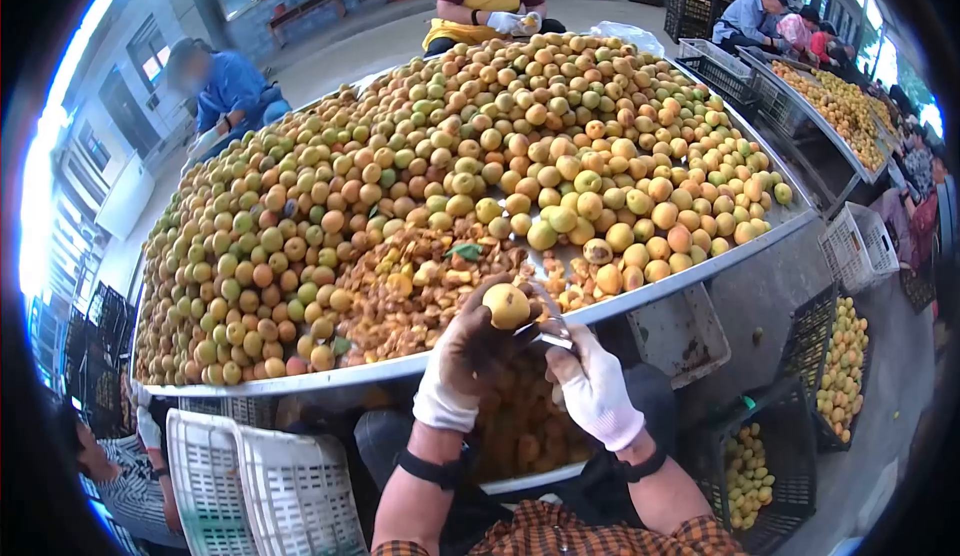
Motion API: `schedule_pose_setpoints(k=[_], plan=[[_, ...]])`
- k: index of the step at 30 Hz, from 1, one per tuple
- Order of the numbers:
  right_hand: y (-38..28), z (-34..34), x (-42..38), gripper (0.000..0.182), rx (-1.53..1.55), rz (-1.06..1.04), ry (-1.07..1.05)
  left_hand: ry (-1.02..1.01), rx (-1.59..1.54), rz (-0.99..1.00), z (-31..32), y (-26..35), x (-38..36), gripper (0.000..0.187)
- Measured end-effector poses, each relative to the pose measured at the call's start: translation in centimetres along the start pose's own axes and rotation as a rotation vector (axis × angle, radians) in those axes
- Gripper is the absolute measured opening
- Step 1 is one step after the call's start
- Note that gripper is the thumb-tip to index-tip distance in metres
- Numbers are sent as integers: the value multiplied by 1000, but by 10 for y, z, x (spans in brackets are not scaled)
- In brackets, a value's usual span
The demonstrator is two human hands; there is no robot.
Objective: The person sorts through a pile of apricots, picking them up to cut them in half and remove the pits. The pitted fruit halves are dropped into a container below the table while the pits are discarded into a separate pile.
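Observation:
My left hand (458, 361), in a white glove stained dark brown over the fingers, is closed around a yellow apricot (507, 306) with a small dark mark. Close beside it, my right hand (600, 391), in a cleaner white glove, grips a knife (548, 308) whose metal blade points up beside the fruit. Most of the knife's handle is hidden in the glove. Just past my hands, a heap of cut apricot pieces (400, 284) lies along the near edge of the metal-rimmed table (640, 304). More cut pieces (530, 426) sit in a container below my hands.
Whole apricots (440, 146) are piled high across the table. White plastic crates (290, 486) stand at my lower left. Black crates of apricots (840, 366) are on the floor at right. A person in a yellow apron (490, 1) sits opposite; another in blue (230, 86) sits left.

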State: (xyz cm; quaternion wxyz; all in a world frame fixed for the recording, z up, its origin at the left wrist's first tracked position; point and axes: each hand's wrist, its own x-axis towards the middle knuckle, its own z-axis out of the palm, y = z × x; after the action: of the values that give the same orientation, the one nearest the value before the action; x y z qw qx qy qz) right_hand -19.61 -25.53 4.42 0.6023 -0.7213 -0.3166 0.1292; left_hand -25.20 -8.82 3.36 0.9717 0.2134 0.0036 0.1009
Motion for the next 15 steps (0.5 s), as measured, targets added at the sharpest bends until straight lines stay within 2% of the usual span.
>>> schedule_pose_setpoints(k=[3, 6, 8, 10, 13, 14, 15], plan=[[-21, 18, -13, 30, -50, -72, -35, 80, 138, 152, 17, -15, -36, 56], [-32, 25, -26, 29, -59, -128, -80, 90, 123, 240, 34, -22, -58, 63], [-39, 26, -34, 29, 71, -97, -133, 66, 156, 247, 36, -22, -69, 67], [-48, 24, -41, 30, 48, -120, -137, 37, 182, 256, 37, -22, -76, 72], [-58, 22, -45, 32, 53, -159, -152, 36, 461, 284, 31, -15, -88, 75], [-59, 21, -47, 33, 75, -174, -158, 41, 460, 290, 28, -15, -89, 75], [-55, 21, -48, 34, 55, -240, -157, 51, 265, 256, 26, -16, -88, 75]])
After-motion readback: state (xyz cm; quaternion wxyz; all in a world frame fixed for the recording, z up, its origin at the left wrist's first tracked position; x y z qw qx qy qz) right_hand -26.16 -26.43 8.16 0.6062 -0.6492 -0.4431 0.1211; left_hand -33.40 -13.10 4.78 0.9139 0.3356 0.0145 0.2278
